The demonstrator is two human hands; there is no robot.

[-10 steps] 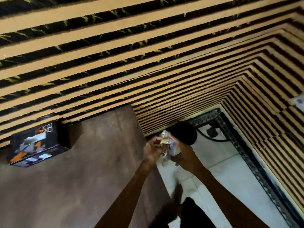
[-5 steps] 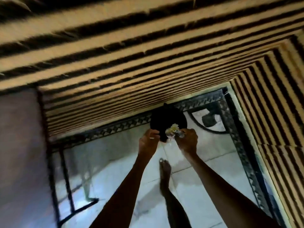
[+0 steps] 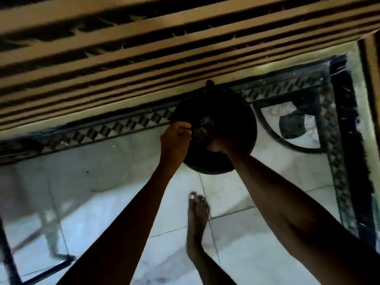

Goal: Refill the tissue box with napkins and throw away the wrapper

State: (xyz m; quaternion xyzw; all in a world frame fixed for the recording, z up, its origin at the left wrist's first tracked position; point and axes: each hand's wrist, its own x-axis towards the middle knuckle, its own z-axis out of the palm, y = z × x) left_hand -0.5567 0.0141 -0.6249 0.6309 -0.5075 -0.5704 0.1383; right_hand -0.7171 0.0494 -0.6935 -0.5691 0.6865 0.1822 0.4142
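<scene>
A round black bin (image 3: 236,112) stands on the floor against the slatted wall. The crumpled wrapper (image 3: 201,130) shows dimly inside the bin's dark mouth, between my two hands. My left hand (image 3: 174,138) is curled into a fist at the bin's left rim, its fingertips right beside the wrapper. My right hand (image 3: 219,145) reaches into the bin from the near side, and its fingers are lost in the dark, so its hold on the wrapper is unclear. The tissue box is out of view.
A wall of tan and black slats (image 3: 144,58) runs behind the bin. The pale tiled floor (image 3: 123,161) has a black patterned border (image 3: 115,128). My bare foot (image 3: 197,214) stands just short of the bin. Dark metal table legs (image 3: 12,254) stand at the lower left.
The view swung off the table and tissue box and closed in on the bin. Both hands carried the wrapper forward and down, from above the bin into its mouth.
</scene>
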